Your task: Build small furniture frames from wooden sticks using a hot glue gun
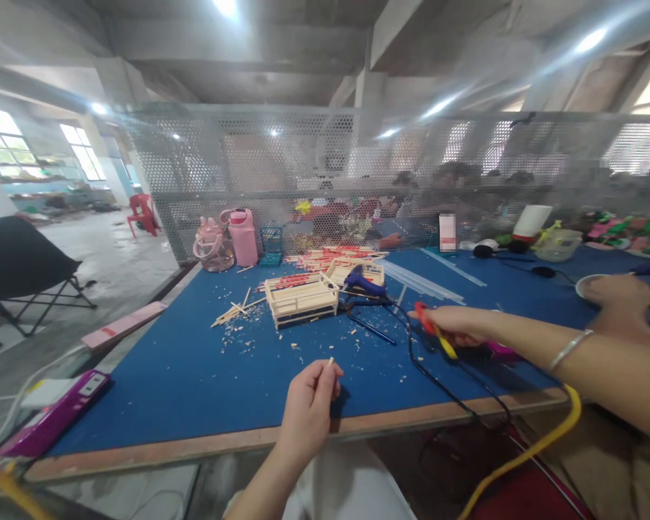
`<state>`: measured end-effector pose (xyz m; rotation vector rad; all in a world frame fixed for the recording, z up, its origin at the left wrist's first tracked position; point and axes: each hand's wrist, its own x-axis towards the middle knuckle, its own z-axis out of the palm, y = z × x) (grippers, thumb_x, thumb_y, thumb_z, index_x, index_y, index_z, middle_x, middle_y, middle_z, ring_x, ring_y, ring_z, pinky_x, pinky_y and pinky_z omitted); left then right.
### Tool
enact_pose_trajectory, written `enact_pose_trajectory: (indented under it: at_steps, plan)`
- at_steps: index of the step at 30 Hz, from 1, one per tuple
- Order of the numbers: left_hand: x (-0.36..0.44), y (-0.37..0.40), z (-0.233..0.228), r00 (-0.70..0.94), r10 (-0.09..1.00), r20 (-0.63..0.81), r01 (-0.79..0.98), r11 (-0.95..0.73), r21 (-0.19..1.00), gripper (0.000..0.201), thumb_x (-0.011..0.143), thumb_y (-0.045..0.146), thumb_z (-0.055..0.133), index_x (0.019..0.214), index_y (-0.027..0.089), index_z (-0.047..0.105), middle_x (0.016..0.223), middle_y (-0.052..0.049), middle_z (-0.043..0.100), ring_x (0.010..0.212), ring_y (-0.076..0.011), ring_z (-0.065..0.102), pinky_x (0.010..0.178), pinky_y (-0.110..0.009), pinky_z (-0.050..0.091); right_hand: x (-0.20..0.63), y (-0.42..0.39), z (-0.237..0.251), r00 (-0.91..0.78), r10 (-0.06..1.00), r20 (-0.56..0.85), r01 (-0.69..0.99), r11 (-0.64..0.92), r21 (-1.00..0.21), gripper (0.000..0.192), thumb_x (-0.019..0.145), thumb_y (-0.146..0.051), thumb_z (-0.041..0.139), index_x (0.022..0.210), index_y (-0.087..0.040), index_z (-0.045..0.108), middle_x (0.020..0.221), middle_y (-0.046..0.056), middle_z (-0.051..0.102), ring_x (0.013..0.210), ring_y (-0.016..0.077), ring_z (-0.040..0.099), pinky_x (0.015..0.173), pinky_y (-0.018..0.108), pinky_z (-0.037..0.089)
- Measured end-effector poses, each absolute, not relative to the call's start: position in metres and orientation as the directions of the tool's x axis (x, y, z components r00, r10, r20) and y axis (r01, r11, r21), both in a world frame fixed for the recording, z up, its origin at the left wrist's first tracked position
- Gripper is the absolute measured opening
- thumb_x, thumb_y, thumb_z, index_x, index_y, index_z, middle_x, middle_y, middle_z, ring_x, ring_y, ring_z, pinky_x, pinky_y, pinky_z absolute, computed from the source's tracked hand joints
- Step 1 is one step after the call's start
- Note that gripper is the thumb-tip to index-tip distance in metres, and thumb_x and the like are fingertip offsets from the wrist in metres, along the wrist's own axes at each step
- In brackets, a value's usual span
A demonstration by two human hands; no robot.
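Note:
My left hand (313,396) is closed near the table's front edge, pinching a short pale wooden stick (331,360) whose tip pokes above the thumb. Further right, my right hand (458,326) is wrapped round a red-and-yellow hand tool (447,347), its exact kind unclear. Ahead of both hands sits a small wooden stick frame (300,297) with rails and legs. A second, similar wooden frame (336,271) stands behind it, partly covered by a blue glue gun (364,282). Blue-handled pliers (373,327) lie before them.
Loose sticks (232,312) and chips litter the blue table (184,390). Red-tipped sticks (330,256) and clear glue sticks (422,282) lie behind. Black cord (430,372) crosses near my right hand. Another person's hand (620,296) touches a bowl at right. Pink bottles (243,238) stand back left.

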<state>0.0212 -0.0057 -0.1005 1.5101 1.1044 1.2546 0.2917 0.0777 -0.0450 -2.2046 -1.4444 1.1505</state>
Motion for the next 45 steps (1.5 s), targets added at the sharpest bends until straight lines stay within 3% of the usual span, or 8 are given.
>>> enact_pose_trajectory:
  at_steps: [4, 7, 11, 15, 27, 33, 39, 45]
  plan:
    - [0.021, -0.006, -0.1, 0.101, 0.974, 0.203, 0.062, -0.21, 0.976, 0.047, 0.076, 0.061, 0.052, 0.074, 0.015, 0.064, 0.054, 0.002, 0.048, 0.055, -0.012, 0.044, 0.055, -0.024, 0.037, 0.281, 0.075, -0.026, 0.272, 0.801, -0.534, 0.789, -0.503, -0.354, 0.047, 0.083, -0.059, 0.045, 0.059, -0.019, 0.05, 0.042, 0.005, 0.048, 0.037, 0.0121, 0.04, 0.039, 0.022, 0.023]
    - [0.02, -0.004, -0.098, 0.11, 0.98, 0.164, 0.0, -0.165, 0.986, 0.05, 0.072, 0.063, 0.055, 0.077, 0.014, 0.065, 0.053, 0.002, 0.049, 0.052, -0.0113, 0.044, 0.053, -0.024, 0.038, 0.265, 0.066, -0.008, 0.181, 0.955, -0.235, 0.942, -0.237, -0.239, 0.038, 0.082, -0.043, 0.055, 0.053, -0.018, 0.053, 0.049, 0.007, 0.053, 0.047, 0.015, 0.048, 0.046, 0.026, 0.028]
    - [0.015, 0.005, -0.087, 0.168, 0.972, 0.164, 0.078, -0.179, 0.981, 0.043, 0.076, 0.055, 0.054, 0.076, 0.014, 0.066, 0.052, 0.003, 0.049, 0.05, -0.0107, 0.043, 0.052, -0.023, 0.036, 0.218, 0.046, -0.009, -0.266, 0.963, 0.035, 0.788, 0.238, -0.568, 0.018, 0.078, -0.033, 0.055, 0.08, -0.018, 0.067, 0.062, 0.001, 0.059, 0.056, 0.0135, 0.051, 0.054, 0.025, 0.036]
    - [0.001, 0.018, -0.073, 0.23, 0.927, 0.297, 0.301, -0.358, 0.884, 0.029, 0.083, 0.037, 0.05, 0.07, 0.017, 0.068, 0.058, 0.0, 0.058, 0.057, -0.0126, 0.048, 0.058, -0.023, 0.038, 0.169, 0.038, -0.031, -0.43, 0.902, 0.03, 0.379, 0.211, -0.901, 0.025, 0.071, -0.036, 0.06, 0.083, -0.016, 0.065, 0.062, -0.001, 0.059, 0.056, 0.0113, 0.052, 0.052, 0.023, 0.039]
    - [-0.041, 0.085, -0.034, 0.348, 0.773, 0.53, 0.63, -0.612, 0.478, 0.018, 0.079, 0.029, 0.054, 0.075, 0.017, 0.067, 0.066, -0.002, 0.06, 0.061, -0.0137, 0.05, 0.063, -0.026, 0.038, 0.132, 0.108, -0.017, -0.439, 0.833, 0.335, 0.202, 0.455, -0.867, 0.01, 0.074, -0.026, 0.062, 0.071, -0.017, 0.063, 0.064, -0.002, 0.059, 0.058, 0.0096, 0.05, 0.06, 0.025, 0.04]
    - [-0.069, 0.132, -0.035, -0.19, 0.89, 0.415, 0.248, -0.366, 0.897, 0.032, 0.063, 0.004, 0.042, 0.09, 0.017, 0.054, 0.068, 0.004, 0.049, 0.058, -0.0096, 0.045, 0.055, -0.022, 0.036, 0.115, 0.143, -0.044, -0.325, 0.641, 0.695, 0.407, 0.758, -0.51, 0.005, 0.075, -0.02, 0.066, 0.072, -0.019, 0.07, 0.087, 0.005, 0.064, 0.089, 0.0199, 0.057, 0.085, 0.037, 0.042]
    - [-0.071, 0.126, -0.067, -0.016, 0.981, 0.195, 0.125, -0.192, 0.973, 0.075, 0.051, -0.006, 0.052, 0.123, 0.016, 0.043, 0.078, 0.005, 0.052, 0.054, -0.0051, 0.045, 0.05, -0.02, 0.035, 0.104, 0.149, -0.069, -0.375, 0.524, 0.764, 0.461, 0.821, -0.337, 0.006, 0.078, -0.018, 0.065, 0.076, -0.02, 0.071, 0.09, 0.007, 0.068, 0.09, 0.0223, 0.059, 0.084, 0.039, 0.041]
    - [-0.057, 0.121, -0.073, 0.081, 0.985, 0.154, -0.024, -0.152, 0.988, 0.104, 0.053, -0.008, 0.065, 0.145, 0.016, 0.022, 0.075, 0.005, 0.057, 0.053, -0.0039, 0.048, 0.053, -0.019, 0.038, 0.1, 0.145, -0.067, -0.454, 0.562, 0.692, 0.467, 0.811, -0.353, 0.009, 0.077, -0.015, 0.062, 0.071, -0.02, 0.066, 0.076, 0.003, 0.07, 0.075, 0.0194, 0.062, 0.073, 0.032, 0.042]
